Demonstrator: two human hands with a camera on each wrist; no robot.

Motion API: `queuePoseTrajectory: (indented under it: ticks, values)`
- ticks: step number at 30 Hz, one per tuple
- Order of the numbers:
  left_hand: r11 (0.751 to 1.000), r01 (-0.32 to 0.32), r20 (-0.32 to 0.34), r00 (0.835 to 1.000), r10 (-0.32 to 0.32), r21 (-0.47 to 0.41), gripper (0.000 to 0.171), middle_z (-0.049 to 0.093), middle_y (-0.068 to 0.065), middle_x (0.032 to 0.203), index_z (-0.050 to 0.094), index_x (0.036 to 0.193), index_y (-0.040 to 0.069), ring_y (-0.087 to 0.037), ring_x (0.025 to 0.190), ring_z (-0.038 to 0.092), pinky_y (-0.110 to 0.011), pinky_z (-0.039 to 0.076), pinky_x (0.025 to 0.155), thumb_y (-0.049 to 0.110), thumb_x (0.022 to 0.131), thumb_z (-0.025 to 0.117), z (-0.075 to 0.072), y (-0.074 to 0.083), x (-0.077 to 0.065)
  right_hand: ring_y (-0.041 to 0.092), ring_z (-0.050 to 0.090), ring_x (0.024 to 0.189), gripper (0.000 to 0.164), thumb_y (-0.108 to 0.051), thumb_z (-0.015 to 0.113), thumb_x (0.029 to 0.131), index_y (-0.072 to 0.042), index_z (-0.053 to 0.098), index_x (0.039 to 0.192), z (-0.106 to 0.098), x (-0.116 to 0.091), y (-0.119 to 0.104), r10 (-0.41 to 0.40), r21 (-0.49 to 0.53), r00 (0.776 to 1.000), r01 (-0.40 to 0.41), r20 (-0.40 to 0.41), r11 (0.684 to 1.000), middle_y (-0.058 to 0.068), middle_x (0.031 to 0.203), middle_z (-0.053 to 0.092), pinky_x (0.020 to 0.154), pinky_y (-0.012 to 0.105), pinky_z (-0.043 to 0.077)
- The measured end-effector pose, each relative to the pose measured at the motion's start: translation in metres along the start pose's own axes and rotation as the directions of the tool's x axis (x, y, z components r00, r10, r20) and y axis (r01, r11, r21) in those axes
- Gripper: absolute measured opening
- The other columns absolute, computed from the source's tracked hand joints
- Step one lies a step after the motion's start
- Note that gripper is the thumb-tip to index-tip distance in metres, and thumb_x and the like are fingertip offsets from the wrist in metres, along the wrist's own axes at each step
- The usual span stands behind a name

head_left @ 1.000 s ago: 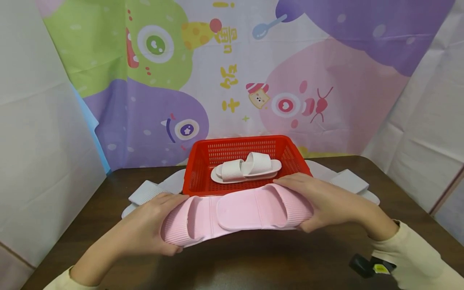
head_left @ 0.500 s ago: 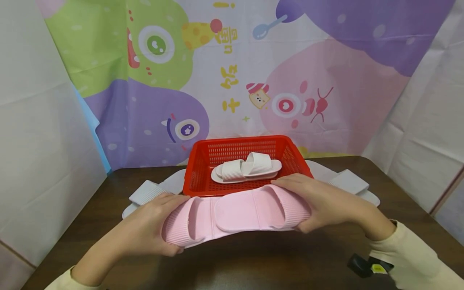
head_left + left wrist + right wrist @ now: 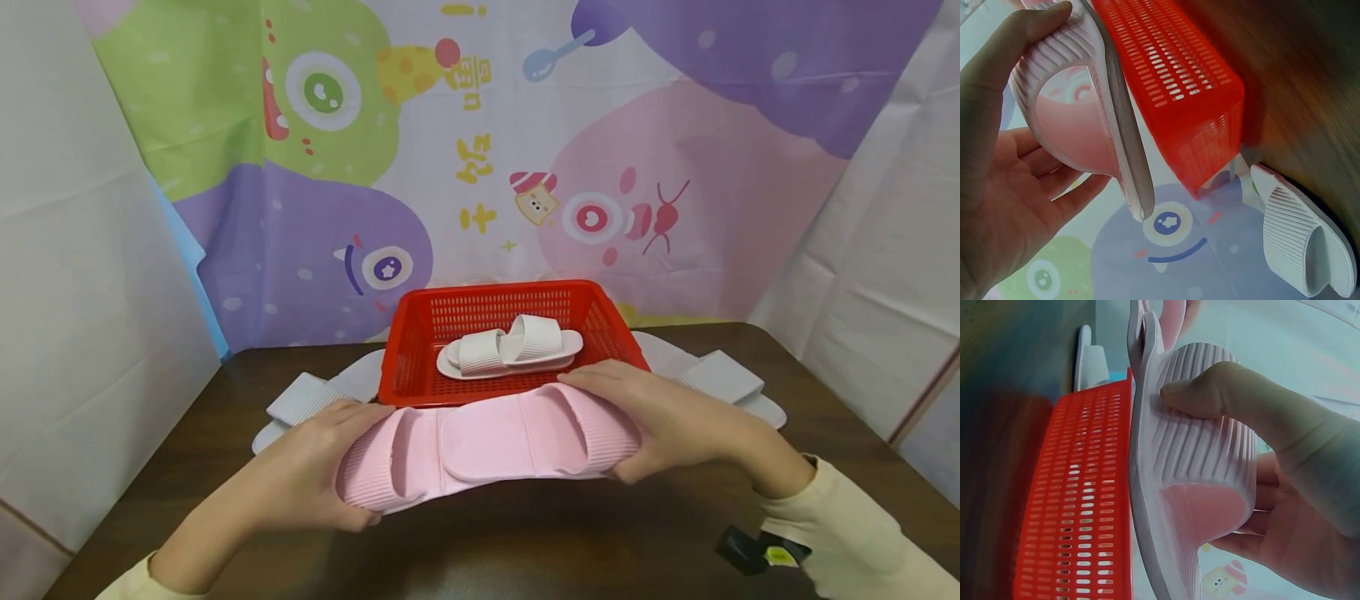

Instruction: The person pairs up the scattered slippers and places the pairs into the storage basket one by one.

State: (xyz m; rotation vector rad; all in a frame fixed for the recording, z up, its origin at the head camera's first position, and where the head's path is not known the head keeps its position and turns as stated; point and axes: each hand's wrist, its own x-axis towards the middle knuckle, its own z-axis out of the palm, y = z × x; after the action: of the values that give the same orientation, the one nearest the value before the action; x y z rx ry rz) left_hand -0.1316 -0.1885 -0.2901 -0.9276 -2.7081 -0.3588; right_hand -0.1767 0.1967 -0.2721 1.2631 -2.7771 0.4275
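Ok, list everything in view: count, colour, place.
Table: one, dark brown, underneath
Held slippers: two, pink, overlapping, foreground centre
Basket: one, red, on table
Basket slippers: two, white, inside basket
Left slipper: one, white, left of basket
Right slipper: one, white, right of basket
Backdrop: one, multicoloured cartoon print, behind
Side curtains: two, whitish, left and right
Small object: one, black and yellow, lower right
Sleeves: two, cream, lower corners
Left hand: one, gripping held slippers, left end
Right hand: one, gripping held slippers, right end
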Motion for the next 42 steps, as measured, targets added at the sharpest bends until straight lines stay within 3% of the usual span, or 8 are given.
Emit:
queuePoseTrajectory:
  ticks: [23,42]
  values:
    - [0.999,-0.034,-0.021,0.999,0.034,-0.012,0.085,0.063,0.005,0.118,0.056,0.130,0.013,-0.012,0.107,0.056,-0.033,0.055,0.085,0.033,0.053,0.087,0.0000,0.0014,0.0031,0.016,0.047,0.127,0.095,-0.030,0.086,0.060,-0.018,0.042,0.143,0.0004,0.0036,-0.0016,-0.010,0.001,1.000,0.010,0.005,1.000,-0.004,0.140,0.051,0.101,0.045,0.050]
    - [1.000,-0.017,0.009,1.000,0.017,-0.005,0.088,0.063,0.005,0.123,0.054,0.132,0.015,-0.014,0.111,0.056,-0.037,0.055,0.090,0.037,0.054,0.087,-0.0004,0.0044,0.0055,0.017,0.049,0.126,0.092,-0.032,0.085,0.062,-0.018,0.043,0.143,0.0016,0.0074,-0.0049,-0.017,-0.012,1.000,0.017,0.010,1.000,-0.003,0.140,0.052,0.100,0.045,0.050]
